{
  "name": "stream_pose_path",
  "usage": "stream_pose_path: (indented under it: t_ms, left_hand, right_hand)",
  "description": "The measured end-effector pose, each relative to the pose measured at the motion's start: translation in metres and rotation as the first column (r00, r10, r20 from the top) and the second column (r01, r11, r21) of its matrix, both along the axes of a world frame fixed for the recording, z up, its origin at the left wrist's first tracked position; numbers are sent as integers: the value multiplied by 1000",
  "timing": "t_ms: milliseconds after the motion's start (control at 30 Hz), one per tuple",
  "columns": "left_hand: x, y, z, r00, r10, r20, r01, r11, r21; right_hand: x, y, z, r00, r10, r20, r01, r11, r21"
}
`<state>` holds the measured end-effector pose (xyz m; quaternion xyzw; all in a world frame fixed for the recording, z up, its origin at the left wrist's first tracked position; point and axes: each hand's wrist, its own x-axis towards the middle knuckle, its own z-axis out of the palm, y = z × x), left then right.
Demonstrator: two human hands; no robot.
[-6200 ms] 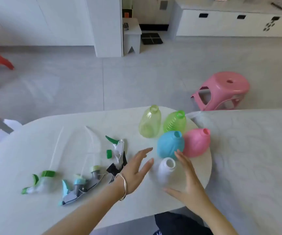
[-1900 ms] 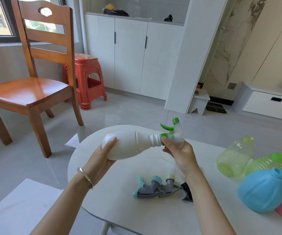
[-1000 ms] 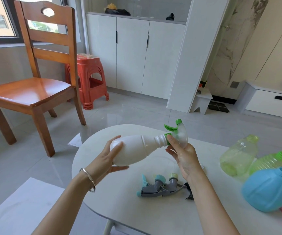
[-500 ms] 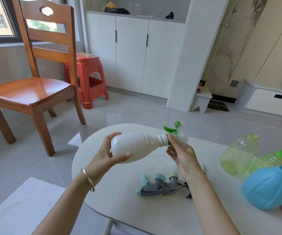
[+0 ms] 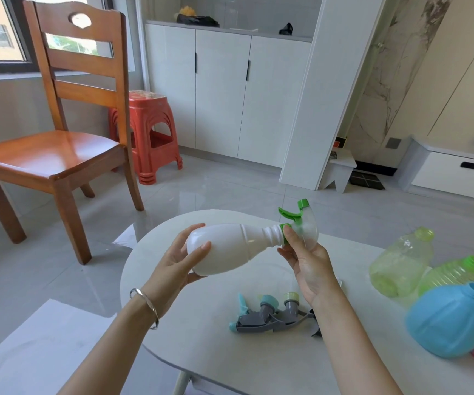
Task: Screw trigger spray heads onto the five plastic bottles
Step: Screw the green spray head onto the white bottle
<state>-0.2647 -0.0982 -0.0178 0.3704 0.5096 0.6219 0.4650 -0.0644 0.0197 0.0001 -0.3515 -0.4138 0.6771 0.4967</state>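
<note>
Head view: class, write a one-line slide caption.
Left hand steadies white bottle while right hand fits green spray head.

Matt white plastic bottle (image 5: 224,249); glossy varnished wooden chair (image 5: 50,155); smooth white counter (image 5: 210,352); shiny metal bangle (image 5: 147,307).

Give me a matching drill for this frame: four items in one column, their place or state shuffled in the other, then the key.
Items
1. white bottle
2. green spray head
3. blue bottle
4. grey spray heads

Place or state
A. lying loose on the table, under the right forearm
B. on the table at the right, neck open, no head fitted
C. held on its side in the air by the left hand
D. at the neck of the held bottle, pinched by the right hand

Pairs: 1-C, 2-D, 3-B, 4-A
</note>
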Motion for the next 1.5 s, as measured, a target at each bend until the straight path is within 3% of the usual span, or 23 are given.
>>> stream_pose_path:
  t_ms: [400,567,667,833,933,1000,1100,1200,1267,1333,1400,1500]
  left_hand:
    - [4,-3,6,992,88,-95,-77,991,109]
    - [2,-2,7,994,86,-64,-80,993,85]
    - [-1,-2,6,997,72,36,-74,995,59]
    - [-6,3,2,955,68,290,-62,998,-31]
    - [-5,6,3,874,30,484,10,997,-79]
    - [-8,8,4,856,41,515,30,991,-129]
    - [-22,12,5,926,113,361,-45,981,-190]
    - [-41,15,3,970,242,-26,-243,957,-158]
    - [-58,16,-2,880,343,-329,-386,920,-71]
    - [-75,15,-9,754,388,-530,-461,887,-6]
    - [-90,13,-18,662,369,-653,-488,873,-1]
    - [-105,10,-29,593,281,-755,-494,867,-65]
  right_hand:
    - [-3,-2,6,995,-19,-98,9,995,-96]
    - [-5,-4,8,1000,6,-3,-7,1000,-25]
    - [-8,-6,9,992,39,122,-47,997,63]
    - [-33,-23,2,903,377,207,-402,911,93]
    - [-55,-30,-4,864,403,304,-468,864,185]
    - [-67,-28,-5,873,377,310,-449,869,207]
    - [-85,-20,-4,862,367,349,-455,864,215]
    - [-107,-2,-1,852,305,425,-440,858,267]
    - [-125,17,3,842,222,491,-407,859,309]
    - [-142,35,4,805,162,571,-408,850,333]
    - [-161,49,-1,759,149,634,-446,828,339]
    - [-188,62,-12,691,134,710,-495,803,331]
